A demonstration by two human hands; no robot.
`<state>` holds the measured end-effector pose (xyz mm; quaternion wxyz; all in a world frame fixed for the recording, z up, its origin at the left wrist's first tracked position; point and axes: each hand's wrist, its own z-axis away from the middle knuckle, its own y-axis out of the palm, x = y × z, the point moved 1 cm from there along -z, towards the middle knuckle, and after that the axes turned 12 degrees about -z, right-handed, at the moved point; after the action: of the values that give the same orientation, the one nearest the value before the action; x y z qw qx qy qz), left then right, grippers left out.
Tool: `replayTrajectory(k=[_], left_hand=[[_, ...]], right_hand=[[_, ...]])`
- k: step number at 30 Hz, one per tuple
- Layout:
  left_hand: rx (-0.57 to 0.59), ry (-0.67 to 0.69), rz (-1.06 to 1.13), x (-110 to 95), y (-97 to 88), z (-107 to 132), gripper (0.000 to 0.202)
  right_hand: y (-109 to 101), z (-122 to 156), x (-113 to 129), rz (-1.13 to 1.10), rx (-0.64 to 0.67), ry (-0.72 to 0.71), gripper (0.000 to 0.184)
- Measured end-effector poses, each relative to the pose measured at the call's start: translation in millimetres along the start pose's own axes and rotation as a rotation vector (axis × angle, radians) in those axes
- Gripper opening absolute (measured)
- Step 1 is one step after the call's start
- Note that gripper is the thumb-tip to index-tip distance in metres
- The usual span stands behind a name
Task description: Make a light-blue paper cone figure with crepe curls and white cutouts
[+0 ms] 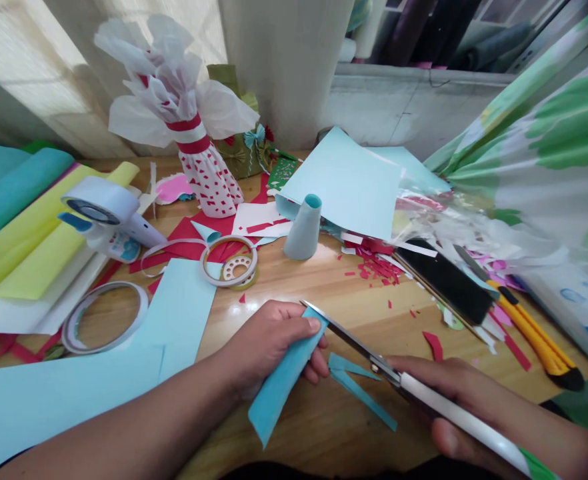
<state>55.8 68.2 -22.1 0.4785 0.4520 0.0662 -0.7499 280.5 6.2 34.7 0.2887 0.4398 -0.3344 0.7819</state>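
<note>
My left hand (269, 340) is closed around a folded strip of blue paper (279, 387), thumb on top, low over the wooden table (294, 287). My right hand (454, 393) grips white-handled scissors (374, 360). Their blades point up-left, and the tip meets the top edge of the blue strip beside my left thumb. Thin blue offcuts (359, 387) lie on the table between my hands.
A pale blue paper cone (304, 230) stands mid-table. Tape rolls (104, 317), a tape dispenser (107, 217), yellow and teal paper sheets (29, 220) lie left. A white-and-red paper ornament (194, 133) stands behind. A black case (449, 280) and yellow utility knife (534, 333) lie right.
</note>
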Motion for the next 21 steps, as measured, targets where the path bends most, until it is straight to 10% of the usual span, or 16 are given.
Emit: replayTrajectory(k=[21], left_hand=[[0.133, -0.056, 0.083, 4, -1.6, 0, 0.02]], right_hand=[[3, 13, -30, 0.021, -0.006, 0.088, 0.05]])
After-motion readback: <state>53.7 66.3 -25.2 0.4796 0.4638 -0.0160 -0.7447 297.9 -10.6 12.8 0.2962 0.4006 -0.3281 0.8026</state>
